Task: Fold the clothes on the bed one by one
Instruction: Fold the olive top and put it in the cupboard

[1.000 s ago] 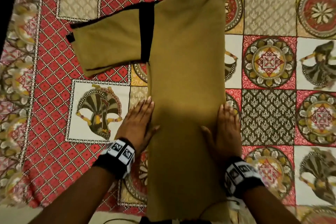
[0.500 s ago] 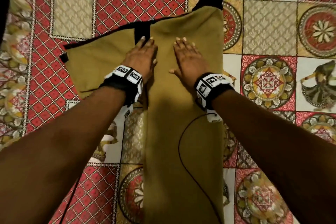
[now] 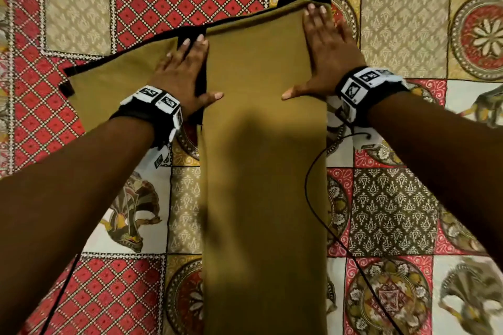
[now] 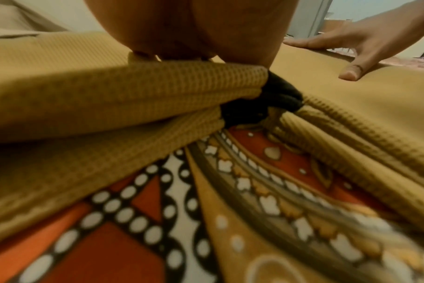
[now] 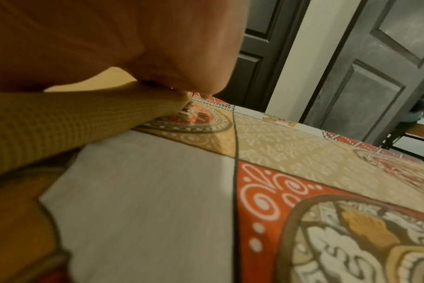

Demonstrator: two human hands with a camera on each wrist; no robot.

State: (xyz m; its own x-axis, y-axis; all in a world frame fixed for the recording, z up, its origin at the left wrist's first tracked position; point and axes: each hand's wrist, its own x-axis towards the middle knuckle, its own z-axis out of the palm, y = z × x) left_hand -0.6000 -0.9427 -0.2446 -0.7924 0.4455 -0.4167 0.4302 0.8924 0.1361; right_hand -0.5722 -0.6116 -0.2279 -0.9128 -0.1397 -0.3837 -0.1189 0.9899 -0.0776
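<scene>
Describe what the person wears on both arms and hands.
Both forearms are bare, with no sleeves. The left hand and right hand wear no gloves. Each wrist carries a black band holding white blocks printed with black square markers. A thin black cable hangs from the right wrist.

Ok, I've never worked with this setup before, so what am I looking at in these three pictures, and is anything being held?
No machine here: a person's two bare hands, with a marker-covered camera band on each wrist. The big picture is from a head camera looking down at a bed with a patterned bedsheet. On it lies a mustard-coloured T-shirt with black trim, its body folded into a long strip and one sleeve sticking out on the left. The left hand lies flat where the sleeve joins the body; the right hand lies flat near the far right corner. The other two pictures come from the wrist cameras, close to the cloth. Nothing is in a grip; both hands only press the shirt down.
</scene>
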